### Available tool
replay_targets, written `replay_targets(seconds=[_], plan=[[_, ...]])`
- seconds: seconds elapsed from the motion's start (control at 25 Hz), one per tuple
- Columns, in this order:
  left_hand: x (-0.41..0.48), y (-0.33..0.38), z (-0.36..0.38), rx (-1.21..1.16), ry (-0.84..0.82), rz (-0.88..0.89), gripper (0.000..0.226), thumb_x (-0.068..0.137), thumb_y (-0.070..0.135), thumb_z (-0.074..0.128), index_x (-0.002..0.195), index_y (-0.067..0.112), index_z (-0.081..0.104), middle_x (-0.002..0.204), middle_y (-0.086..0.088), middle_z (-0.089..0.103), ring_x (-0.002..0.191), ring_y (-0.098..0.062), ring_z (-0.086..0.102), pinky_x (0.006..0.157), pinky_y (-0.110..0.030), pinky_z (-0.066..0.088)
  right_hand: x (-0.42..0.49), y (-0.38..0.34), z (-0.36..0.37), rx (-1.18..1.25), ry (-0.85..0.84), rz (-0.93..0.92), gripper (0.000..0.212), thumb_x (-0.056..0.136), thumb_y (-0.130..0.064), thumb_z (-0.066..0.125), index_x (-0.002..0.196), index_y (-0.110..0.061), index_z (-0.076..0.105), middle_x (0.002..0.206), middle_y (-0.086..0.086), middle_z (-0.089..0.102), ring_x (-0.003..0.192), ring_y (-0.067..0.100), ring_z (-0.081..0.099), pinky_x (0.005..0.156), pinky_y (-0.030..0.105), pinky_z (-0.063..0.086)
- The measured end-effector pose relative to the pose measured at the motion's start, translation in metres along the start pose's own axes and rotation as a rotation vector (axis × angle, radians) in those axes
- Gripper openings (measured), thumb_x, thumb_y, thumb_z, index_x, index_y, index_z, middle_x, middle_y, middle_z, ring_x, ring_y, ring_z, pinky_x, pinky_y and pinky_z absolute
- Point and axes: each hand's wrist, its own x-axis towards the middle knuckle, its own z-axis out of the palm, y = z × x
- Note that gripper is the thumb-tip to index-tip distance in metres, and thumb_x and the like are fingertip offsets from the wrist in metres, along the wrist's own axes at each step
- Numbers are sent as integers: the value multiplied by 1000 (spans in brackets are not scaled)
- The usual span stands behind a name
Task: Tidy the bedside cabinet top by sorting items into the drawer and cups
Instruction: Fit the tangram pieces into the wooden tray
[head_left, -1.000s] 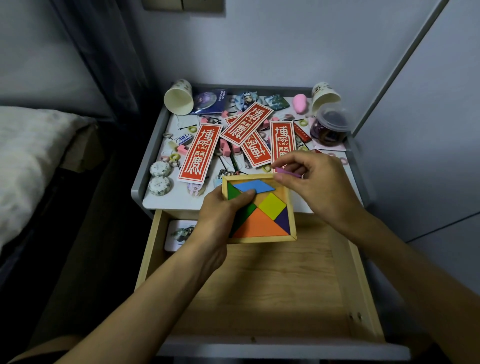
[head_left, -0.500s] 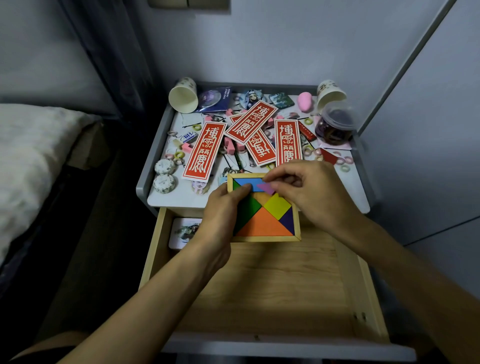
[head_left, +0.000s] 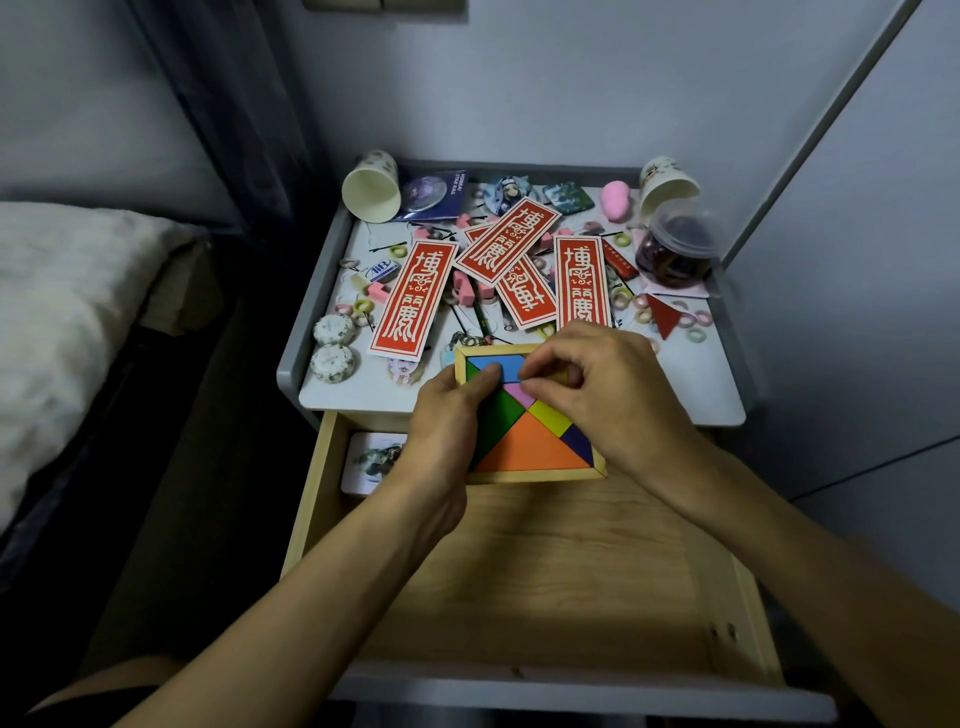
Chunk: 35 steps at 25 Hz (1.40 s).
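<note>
— What sits in the middle of the frame?
— A square puzzle tray (head_left: 535, 475) with a pale raised wooden rim, packed with flat, smooth, matte pieces: triangles, a square and a blue piece (head_left: 501, 362) with slanted ends. It lies over the back of the open drawer (head_left: 519, 571), its far edge overlapping the front lip of the counter (head_left: 691, 384).
— And each grip?
— The left hand (head_left: 447, 415) clasps the tray's left edge, thumb flat on the blue piece. The right hand (head_left: 608, 384) has curled fingers, and its thumb and forefinger pinch a small pink piece (head_left: 517, 392) among the others.
— What's higher up?
— Two paper cups (head_left: 371, 189) lie tipped on their sides at the counter's upper corners. Long red cards (head_left: 410, 301) with white characters fan across it. There's a round clear plastic jar (head_left: 675, 249) upper right and, below that, a flat red triangle (head_left: 665, 314). The drawer's floor is light grained wood.
</note>
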Motion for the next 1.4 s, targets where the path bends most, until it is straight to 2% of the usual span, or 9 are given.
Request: replay_targets(seconds=[0.28, 0.44, 0.56, 0.68, 0.84, 0.96, 1.2, 1.28, 1.4], plan=[[2, -1, -1, -21, 12, -28, 17, 95, 22, 60, 107, 13, 68, 97, -11, 75, 97, -34, 70, 93, -49, 53, 3, 7, -5, -38, 116, 110, 17, 82, -28, 75, 97, -22, 70, 96, -7, 53, 82, 0, 49, 67, 12, 41], [0, 0, -2, -22, -23, -32, 22, 92, 26, 64, 110, 13, 67, 97, -11, 75, 94, -32, 71, 90, -46, 55, 4, 9, -4, -14, 67, 210, 23, 81, -31, 76, 100, -25, 66, 88, -17, 40, 74, -3, 43, 59, 7, 31], [1, 0, -3, 8, -11, -16, 23, 93, 29, 65, 111, 15, 67, 96, -9, 76, 90, -28, 72, 81, -39, 58, 5, 8, -5, 69, 64, 227, 21, 80, -28, 77, 97, -25, 65, 89, -16, 42, 70, -3, 43, 58, 3, 36], [2, 0, -3, 19, 15, -6, 20, 93, 27, 64, 110, 15, 67, 94, -6, 76, 84, -23, 73, 72, -32, 58, 7, 10, -7, 133, 58, 247, 19, 80, -28, 76, 95, -27, 64, 93, -10, 46, 68, 0, 46, 57, 8, 39], [2, 1, -2, -6, 30, 2, 19, 94, 23, 63, 111, 15, 66, 95, -6, 76, 85, -24, 73, 80, -37, 59, 8, 16, -10, 152, 21, 246, 21, 81, -25, 76, 97, -28, 62, 104, -5, 47, 70, 1, 48, 53, 6, 41], [2, 0, -3, -11, 25, 2, 17, 94, 23, 63, 109, 17, 66, 96, -7, 76, 91, -27, 72, 87, -44, 57, 7, 18, -7, 142, -1, 231, 20, 83, -24, 75, 98, -28, 63, 96, -12, 44, 69, 1, 47, 57, 10, 39], [2, -1, -5, 27, -18, 13, 34, 81, 14, 76, 113, 13, 65, 96, -6, 76, 86, -25, 73, 78, -38, 59, 18, 34, -12, 196, 81, 269, 12, 87, -16, 70, 98, -21, 66, 87, -5, 57, 68, 5, 54, 57, 11, 43], [3, 0, -6, 24, 5, 23, 33, 81, 12, 76, 112, 11, 66, 95, -6, 76, 84, -24, 74, 76, -35, 59, 27, 59, -20, 57, 180, 335, 11, 93, -18, 64, 103, -17, 65, 91, -1, 63, 74, 7, 59, 58, 11, 45], [3, 1, -7, 26, 18, 27, 34, 80, 12, 77, 113, 11, 66, 95, -6, 76, 82, -22, 74, 71, -33, 59, 36, 107, -30, -295, 276, 415, 25, 93, -25, 64, 113, -10, 64, 107, 10, 64, 93, 27, 64, 72, 31, 50]])
